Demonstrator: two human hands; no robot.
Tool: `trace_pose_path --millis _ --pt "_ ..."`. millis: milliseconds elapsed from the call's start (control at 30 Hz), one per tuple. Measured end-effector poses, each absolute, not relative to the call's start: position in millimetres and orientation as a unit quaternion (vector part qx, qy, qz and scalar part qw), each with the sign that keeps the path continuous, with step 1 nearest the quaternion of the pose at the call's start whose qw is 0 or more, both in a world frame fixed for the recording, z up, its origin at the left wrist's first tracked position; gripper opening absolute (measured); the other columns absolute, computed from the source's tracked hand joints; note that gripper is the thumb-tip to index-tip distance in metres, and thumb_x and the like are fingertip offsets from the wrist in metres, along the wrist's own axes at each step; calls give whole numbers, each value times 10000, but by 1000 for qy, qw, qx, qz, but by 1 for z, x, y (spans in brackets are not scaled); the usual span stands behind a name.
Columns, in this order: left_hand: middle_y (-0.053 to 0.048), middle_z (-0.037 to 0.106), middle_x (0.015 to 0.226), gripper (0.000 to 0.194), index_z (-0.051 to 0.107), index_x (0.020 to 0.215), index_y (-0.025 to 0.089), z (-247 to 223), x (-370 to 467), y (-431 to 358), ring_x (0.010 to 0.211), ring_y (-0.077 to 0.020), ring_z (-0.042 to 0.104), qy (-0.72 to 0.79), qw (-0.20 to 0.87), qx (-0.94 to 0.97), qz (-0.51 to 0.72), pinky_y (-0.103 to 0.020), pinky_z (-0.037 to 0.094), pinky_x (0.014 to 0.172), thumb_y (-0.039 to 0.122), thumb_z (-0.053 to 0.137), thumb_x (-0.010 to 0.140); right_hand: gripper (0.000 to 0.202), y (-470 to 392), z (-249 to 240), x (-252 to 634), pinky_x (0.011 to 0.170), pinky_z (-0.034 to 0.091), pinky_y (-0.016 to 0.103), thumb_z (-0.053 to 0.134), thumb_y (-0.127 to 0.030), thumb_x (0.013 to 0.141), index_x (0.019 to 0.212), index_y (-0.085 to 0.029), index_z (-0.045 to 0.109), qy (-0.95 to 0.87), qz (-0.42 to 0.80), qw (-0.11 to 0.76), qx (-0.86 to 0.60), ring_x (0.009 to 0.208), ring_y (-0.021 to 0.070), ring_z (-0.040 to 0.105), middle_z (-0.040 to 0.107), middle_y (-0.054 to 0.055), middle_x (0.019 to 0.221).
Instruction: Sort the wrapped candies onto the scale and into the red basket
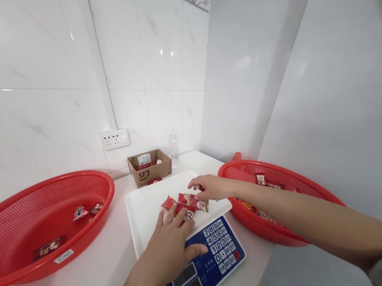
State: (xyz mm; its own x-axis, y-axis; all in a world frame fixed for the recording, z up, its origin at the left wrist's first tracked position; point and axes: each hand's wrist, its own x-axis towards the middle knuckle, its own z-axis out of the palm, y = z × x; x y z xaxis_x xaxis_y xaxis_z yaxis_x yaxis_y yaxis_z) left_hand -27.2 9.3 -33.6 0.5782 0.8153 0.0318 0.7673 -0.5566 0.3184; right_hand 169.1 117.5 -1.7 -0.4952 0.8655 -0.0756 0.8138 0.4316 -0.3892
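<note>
Several red candy packets (187,201) lie in a small pile on the white tray (143,204) of a scale. My left hand (171,245) reaches over the near side of the pile with its fingers spread, fingertips touching the packets and thumb above the blue keypad panel (209,273). At the right side of the pile, my right hand (209,187) has its fingers curled around a small red packet (199,187), partly hidden by the fingers. Its thumb or lower finger meets a red and gold packet.
A large red basket (89,176) with a few packets stands at the left. Another red basket (289,238), holding several packets, is under my right forearm. Behind the scale are a cardboard box (157,170) and a clear bottle (173,146) near the wall.
</note>
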Motion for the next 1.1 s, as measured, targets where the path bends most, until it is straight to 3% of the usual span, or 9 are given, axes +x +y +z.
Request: trace_pose_path --millis 133,233,333,433,567,700,833,967,1100 --pt "-108 445 1414 478 580 1164 215 -29 -28 5 1357 -318 290 464 130 872 87 -553 206 1090 556 384 892 332 109 -5 169 638 473 235 647 -185 715 1043 -232 670 -863 194 35 -464 755 171 615 658 18 906" --pt "-109 563 1263 414 609 1084 202 -24 -31 1 1194 -289 495 462 138 871 91 -503 312 1042 511 399 904 369 107 -3 168 716 479 279 642 -219 738 1107 -226 643 -869 184 47 -457 814 195 612 649 43 983" --pt "-85 617 1135 347 635 1026 215 -18 -35 0 1074 -266 568 463 138 870 96 -441 384 973 459 417 908 462 109 0 167 809 473 350 651 -303 762 1204 -192 577 -867 174 77 -460 907 232 592 620 90 1045" --pt "-86 616 1166 346 629 1083 216 -15 -39 0 1095 -276 560 474 135 865 91 -434 390 964 434 428 906 560 113 -1 164 851 477 347 652 -377 776 1281 -185 504 -867 182 107 -451 970 223 589 567 114 1164" --pt "-91 576 1270 368 601 1160 200 -12 -42 0 1171 -281 519 504 145 846 93 -421 400 976 403 457 889 547 115 -7 162 911 462 323 569 -315 845 1355 -201 407 -870 183 134 -438 1094 200 548 426 118 1363" --pt "-94 536 1331 378 601 1164 196 -11 -42 -1 1213 -296 491 522 155 833 93 -427 440 949 399 463 877 431 105 -11 161 988 398 415 581 -239 824 1250 -186 543 -880 173 98 -432 1142 262 517 530 129 1264" --pt "-130 539 1321 418 580 1207 155 -13 -42 -1 1231 -316 466 527 132 835 85 -449 436 954 393 458 885 341 89 -10 160 994 394 388 615 -188 789 1128 -197 650 -898 178 52 -398 1126 266 535 598 104 1191" --pt "-128 473 1392 472 510 1298 170 -15 -42 1 1289 -313 404 522 129 840 73 -452 396 1000 409 460 894 339 85 -2 171 1020 379 317 613 -250 825 1163 -247 628 -904 163 59 -392 1172 211 514 585 36 1250" --pt "-88 275 1516 570 411 1380 252 -18 -37 4 1396 -310 189 524 127 839 73 -490 254 1094 480 502 865 364 105 2 210 1042 361 349 523 -241 892 1252 -187 546 -861 99 97 -490 1194 217 493 547 77 1300"
